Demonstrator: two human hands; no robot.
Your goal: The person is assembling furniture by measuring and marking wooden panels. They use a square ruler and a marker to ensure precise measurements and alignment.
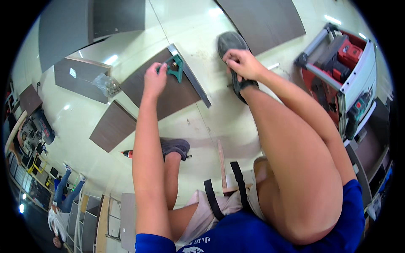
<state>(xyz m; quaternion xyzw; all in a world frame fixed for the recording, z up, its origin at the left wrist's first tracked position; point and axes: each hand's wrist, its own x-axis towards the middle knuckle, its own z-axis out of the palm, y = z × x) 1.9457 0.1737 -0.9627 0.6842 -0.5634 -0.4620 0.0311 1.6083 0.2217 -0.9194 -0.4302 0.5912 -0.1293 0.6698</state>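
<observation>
My left hand (155, 80) grips a green triangular tool (179, 69) with an open middle, by its left side. The tool rests over a dark brown panel (168, 99), near its far right edge, where a narrow grey strip (195, 82) runs along it. My right hand (243, 64) is above my right shoe (231, 41), its fingers pinched together. Whatever it may hold is too small or hidden to make out. The right forearm passes beside my raised right knee.
A clear bag of small hardware (107, 85) lies left of the panel. More brown boards (113, 126) are spread on the pale floor. A tool box (337, 63) with red tools stands at the right, beside a green drill (357, 111). Another person (63, 206) is at the far left.
</observation>
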